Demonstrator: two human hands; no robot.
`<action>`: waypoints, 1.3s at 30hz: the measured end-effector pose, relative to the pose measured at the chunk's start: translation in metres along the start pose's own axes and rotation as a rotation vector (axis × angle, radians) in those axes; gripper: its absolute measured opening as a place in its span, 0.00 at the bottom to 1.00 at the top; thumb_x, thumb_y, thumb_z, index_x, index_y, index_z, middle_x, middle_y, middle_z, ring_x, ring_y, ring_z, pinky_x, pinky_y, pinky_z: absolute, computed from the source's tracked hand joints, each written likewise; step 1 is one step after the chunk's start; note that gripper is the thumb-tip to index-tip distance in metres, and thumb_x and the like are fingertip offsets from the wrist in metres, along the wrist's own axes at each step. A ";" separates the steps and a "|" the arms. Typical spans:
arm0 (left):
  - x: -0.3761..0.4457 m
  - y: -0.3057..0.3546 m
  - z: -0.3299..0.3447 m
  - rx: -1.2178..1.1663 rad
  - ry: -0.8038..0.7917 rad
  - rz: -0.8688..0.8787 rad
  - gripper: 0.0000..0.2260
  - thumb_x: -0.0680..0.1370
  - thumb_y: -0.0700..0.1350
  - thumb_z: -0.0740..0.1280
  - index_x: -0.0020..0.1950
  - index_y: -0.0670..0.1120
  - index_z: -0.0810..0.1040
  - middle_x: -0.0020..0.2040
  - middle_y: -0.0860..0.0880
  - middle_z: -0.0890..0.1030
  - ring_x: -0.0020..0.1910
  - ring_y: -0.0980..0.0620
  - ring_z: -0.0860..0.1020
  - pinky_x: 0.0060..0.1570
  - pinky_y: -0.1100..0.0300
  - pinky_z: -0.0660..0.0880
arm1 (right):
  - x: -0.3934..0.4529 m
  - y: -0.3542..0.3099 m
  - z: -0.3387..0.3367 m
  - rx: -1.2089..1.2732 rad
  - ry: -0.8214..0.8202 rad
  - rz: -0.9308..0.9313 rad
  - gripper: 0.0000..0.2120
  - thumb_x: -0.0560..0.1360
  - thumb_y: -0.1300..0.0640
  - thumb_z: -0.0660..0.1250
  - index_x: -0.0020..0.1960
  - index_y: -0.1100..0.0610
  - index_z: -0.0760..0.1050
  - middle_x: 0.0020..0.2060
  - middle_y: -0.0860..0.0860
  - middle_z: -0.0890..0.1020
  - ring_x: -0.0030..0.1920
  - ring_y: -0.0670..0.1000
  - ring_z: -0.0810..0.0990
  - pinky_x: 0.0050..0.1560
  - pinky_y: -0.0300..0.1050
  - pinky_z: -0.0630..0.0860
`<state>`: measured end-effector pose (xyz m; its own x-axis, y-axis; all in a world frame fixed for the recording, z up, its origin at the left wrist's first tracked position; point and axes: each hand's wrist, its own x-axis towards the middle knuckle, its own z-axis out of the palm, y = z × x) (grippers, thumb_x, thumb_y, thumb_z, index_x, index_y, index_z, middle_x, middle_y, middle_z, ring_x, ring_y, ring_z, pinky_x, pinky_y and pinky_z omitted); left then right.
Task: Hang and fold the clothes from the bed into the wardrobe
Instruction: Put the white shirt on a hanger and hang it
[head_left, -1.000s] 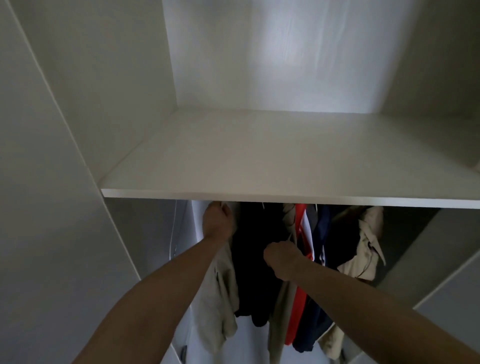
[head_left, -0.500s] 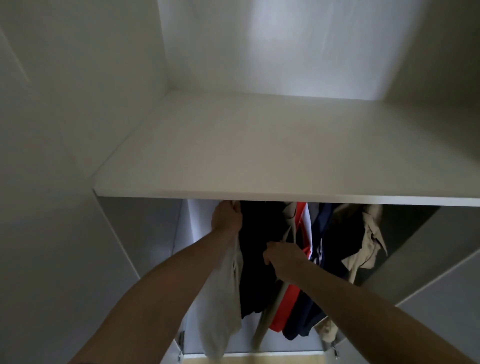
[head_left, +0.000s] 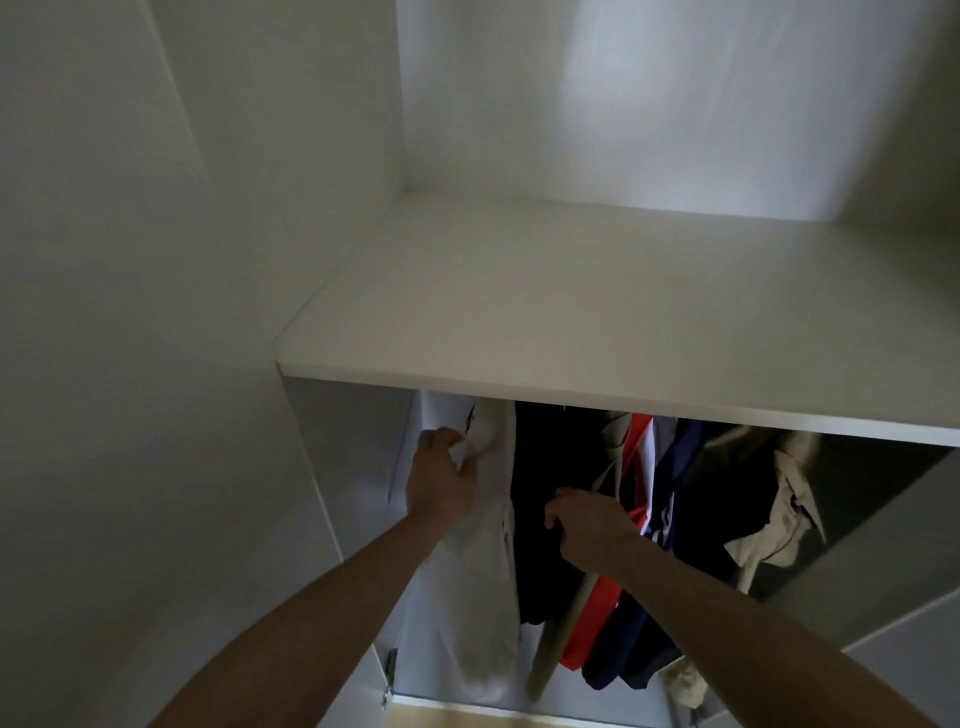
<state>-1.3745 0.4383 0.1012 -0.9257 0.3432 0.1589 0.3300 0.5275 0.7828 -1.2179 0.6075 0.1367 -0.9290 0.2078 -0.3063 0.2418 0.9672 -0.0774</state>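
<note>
I look into a white wardrobe under its shelf (head_left: 597, 332). My left hand (head_left: 441, 480) grips the top of a pale beige garment (head_left: 480, 597) that hangs at the far left of the row. My right hand (head_left: 587, 525) has its fingers curled against a black garment (head_left: 545, 493) beside it, pushing into the row. Further right hang a red and white garment (head_left: 636, 462), a navy garment (head_left: 675, 467) and a crumpled beige shirt (head_left: 779, 514). The rail and hangers are hidden behind the shelf edge.
The wardrobe's left side panel (head_left: 337, 467) stands close to my left hand. An open door (head_left: 130, 364) fills the left of the view. A strip of wooden floor (head_left: 467, 717) shows at the bottom. The right wall (head_left: 883, 545) closes the compartment.
My left hand has dropped a little from the shelf edge and moved left with the beige garment. The view has shifted left. My right hand stays in the row of clothes.
</note>
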 end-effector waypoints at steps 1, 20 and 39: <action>-0.001 -0.006 -0.008 0.025 0.047 -0.016 0.15 0.77 0.44 0.72 0.63 0.48 0.75 0.63 0.49 0.72 0.47 0.49 0.78 0.42 0.58 0.72 | 0.000 -0.002 0.000 0.018 0.014 0.003 0.21 0.74 0.62 0.64 0.66 0.50 0.77 0.66 0.49 0.75 0.63 0.54 0.78 0.61 0.46 0.77; 0.019 -0.005 -0.055 0.072 0.080 -0.308 0.12 0.81 0.39 0.63 0.59 0.40 0.83 0.52 0.37 0.86 0.54 0.37 0.84 0.56 0.51 0.80 | -0.069 0.012 0.011 0.448 0.343 -0.061 0.16 0.77 0.68 0.63 0.57 0.54 0.83 0.60 0.44 0.79 0.51 0.44 0.79 0.47 0.27 0.71; -0.259 -0.028 -0.035 -0.191 0.105 -0.583 0.11 0.78 0.32 0.66 0.49 0.49 0.80 0.42 0.46 0.82 0.28 0.49 0.83 0.27 0.57 0.80 | -0.145 -0.002 0.113 0.824 0.109 -0.044 0.18 0.75 0.65 0.67 0.52 0.42 0.80 0.52 0.42 0.79 0.46 0.44 0.81 0.47 0.31 0.75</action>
<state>-1.1508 0.3074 0.0597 -0.9601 -0.0429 -0.2762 -0.2651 0.4532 0.8511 -1.0518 0.5592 0.0736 -0.9542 0.2258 -0.1965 0.2928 0.5672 -0.7698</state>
